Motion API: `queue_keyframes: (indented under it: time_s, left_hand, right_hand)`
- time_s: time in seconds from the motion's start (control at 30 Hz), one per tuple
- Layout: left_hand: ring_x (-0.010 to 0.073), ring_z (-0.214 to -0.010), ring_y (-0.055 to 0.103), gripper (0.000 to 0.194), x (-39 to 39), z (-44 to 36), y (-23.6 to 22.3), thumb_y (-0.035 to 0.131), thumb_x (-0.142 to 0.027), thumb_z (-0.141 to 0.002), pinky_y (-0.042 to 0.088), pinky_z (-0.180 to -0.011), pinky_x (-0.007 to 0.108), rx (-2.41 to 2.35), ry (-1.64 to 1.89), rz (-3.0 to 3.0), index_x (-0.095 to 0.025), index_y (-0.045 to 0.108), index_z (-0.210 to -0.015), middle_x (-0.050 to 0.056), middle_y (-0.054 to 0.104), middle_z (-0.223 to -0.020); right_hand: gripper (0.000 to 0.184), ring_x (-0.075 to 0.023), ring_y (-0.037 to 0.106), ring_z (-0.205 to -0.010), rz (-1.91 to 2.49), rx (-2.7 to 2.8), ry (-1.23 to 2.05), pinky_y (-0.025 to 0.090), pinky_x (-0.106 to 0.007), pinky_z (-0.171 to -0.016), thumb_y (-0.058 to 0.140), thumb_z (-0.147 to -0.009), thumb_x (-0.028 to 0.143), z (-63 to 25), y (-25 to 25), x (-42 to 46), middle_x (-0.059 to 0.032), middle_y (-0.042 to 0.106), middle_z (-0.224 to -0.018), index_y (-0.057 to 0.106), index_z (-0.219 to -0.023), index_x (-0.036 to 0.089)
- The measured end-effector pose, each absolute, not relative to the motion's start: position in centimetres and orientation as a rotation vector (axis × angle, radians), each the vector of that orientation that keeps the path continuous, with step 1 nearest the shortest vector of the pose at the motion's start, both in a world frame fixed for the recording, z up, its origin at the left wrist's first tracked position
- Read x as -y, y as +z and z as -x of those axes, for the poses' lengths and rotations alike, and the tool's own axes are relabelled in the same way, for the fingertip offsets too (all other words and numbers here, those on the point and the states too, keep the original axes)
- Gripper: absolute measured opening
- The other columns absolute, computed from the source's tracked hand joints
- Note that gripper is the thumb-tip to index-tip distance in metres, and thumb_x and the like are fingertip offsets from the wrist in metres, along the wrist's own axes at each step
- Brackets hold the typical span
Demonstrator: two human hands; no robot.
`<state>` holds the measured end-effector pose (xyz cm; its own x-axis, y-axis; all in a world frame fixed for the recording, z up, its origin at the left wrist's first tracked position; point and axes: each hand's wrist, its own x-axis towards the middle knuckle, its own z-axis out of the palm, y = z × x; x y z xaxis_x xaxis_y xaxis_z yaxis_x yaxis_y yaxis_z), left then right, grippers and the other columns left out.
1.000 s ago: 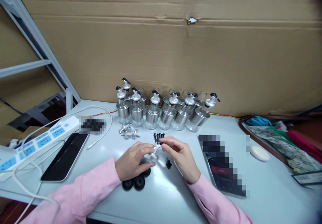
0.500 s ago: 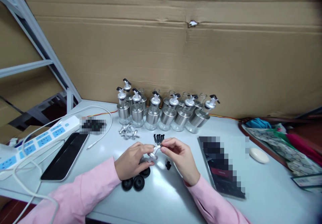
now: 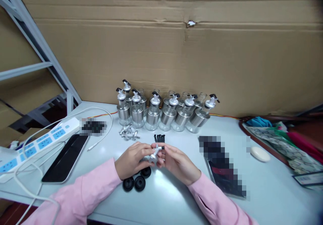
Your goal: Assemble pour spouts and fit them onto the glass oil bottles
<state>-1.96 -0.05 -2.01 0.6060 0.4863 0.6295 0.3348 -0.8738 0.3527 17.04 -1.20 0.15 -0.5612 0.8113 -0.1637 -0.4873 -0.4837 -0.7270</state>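
Observation:
Held between both hands is a silver bottle pour spout [image 3: 154, 155] with a small black piece [image 3: 161, 148] at its tip. My left hand [image 3: 135, 157] grips its base side, closed with fingers and thumb. My right hand [image 3: 178, 161] curls round the tip from the other side, its fingers partly behind the spout. Just beyond the hands, several small black flip caps [image 3: 159, 138] lie in a row. Beneath my left hand are several round black stoppers [image 3: 139, 183], one partly hidden. A pile of loose silver spouts [image 3: 129, 132] rests farther back to the left.
Glass bottles with steel sleeves [image 3: 152, 116] stand in rows at the back, many topped by spouts. To the left are a power strip [image 3: 44, 140], white cables and a black tablet-like device [image 3: 65, 159]. A dark packet [image 3: 222, 171] and a white oval object [image 3: 260, 154] lie to the right.
My right hand has turned and moved slightly left, its fingers now wrapping behind the spout. The spout is tilted differently, and the small black parts beneath the right hand are now hidden.

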Motion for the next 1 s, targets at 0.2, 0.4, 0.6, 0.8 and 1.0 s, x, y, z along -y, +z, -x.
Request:
queue_keyframes:
  time_s: [0.2, 0.4, 0.6, 0.8, 1.0]
  left_hand:
    - [0.0165, -0.092, 0.06, 0.028, 0.2, 1.8, -2.0, 0.046, -0.029, -0.09, 0.044, -0.077, 0.029, -0.652, 1.094, -2.551, -0.021, 0.038, -0.116, 0.008, 0.062, -0.102]
    - [0.0205, -0.087, 0.052, 0.021, 0.5, 2.2, -0.4, 0.043, -0.028, -0.083, 0.041, -0.077, 0.034, -0.722, 0.893, -2.464, -0.016, 0.047, -0.1, 0.01, 0.055, -0.097]
    - [0.0177, -0.074, 0.048, 0.011, 0.6, 2.0, 0.0, 0.048, -0.024, -0.077, 0.035, -0.071, 0.033, -0.668, 0.662, -2.608, -0.017, 0.052, -0.07, 0.005, 0.055, -0.077]
    - [0.0141, -0.066, 0.048, 0.022, 0.2, 1.8, -0.7, 0.038, -0.025, -0.092, 0.034, -0.065, 0.028, -0.795, 0.82, -2.627, -0.016, 0.051, -0.077, 0.002, 0.056, -0.069]
    - [0.0128, -0.062, 0.048, 0.02, 0.1, 2.1, -1.0, 0.036, -0.025, -0.094, 0.039, -0.063, 0.027, -1.015, 1.263, -2.563, -0.017, 0.046, -0.079, 0.001, 0.056, -0.068]
  right_hand:
    - [0.03, -0.0122, 0.041, -0.061, 0.642, 0.877, 2.05, 0.036, -0.027, -0.063, 0.07, -0.069, 0.04, -17.0, 0.4, 1.4, 0.0019, 0.044, -0.062, 0.065, -0.086, 0.017]
    - [0.027, -0.0081, 0.031, -0.052, 0.688, 0.687, 1.934, 0.034, -0.025, -0.055, 0.07, -0.068, 0.037, -17.2, 0.5, 0.8, 0.0047, 0.037, -0.062, 0.064, -0.084, 0.017]
    - [0.024, -0.006, 0.025, -0.047, 0.738, 0.563, 1.852, 0.028, -0.022, -0.049, 0.071, -0.067, 0.037, -17.7, 0.0, 0.1, 0.0066, 0.034, -0.059, 0.062, -0.077, 0.017]
    - [0.029, -0.0082, 0.031, -0.051, 0.797, 0.681, 1.739, 0.029, -0.022, -0.049, 0.07, -0.068, 0.041, -17.4, 0.5, 0.6, 0.005, 0.039, -0.06, 0.065, -0.084, 0.017]
    - [0.028, -0.017, 0.054, -0.077, 0.778, 0.943, 1.874, 0.04, -0.028, -0.068, 0.062, -0.075, 0.046, -17.3, 0.9, 1.2, -0.0037, 0.059, -0.084, 0.061, -0.085, 0.02]
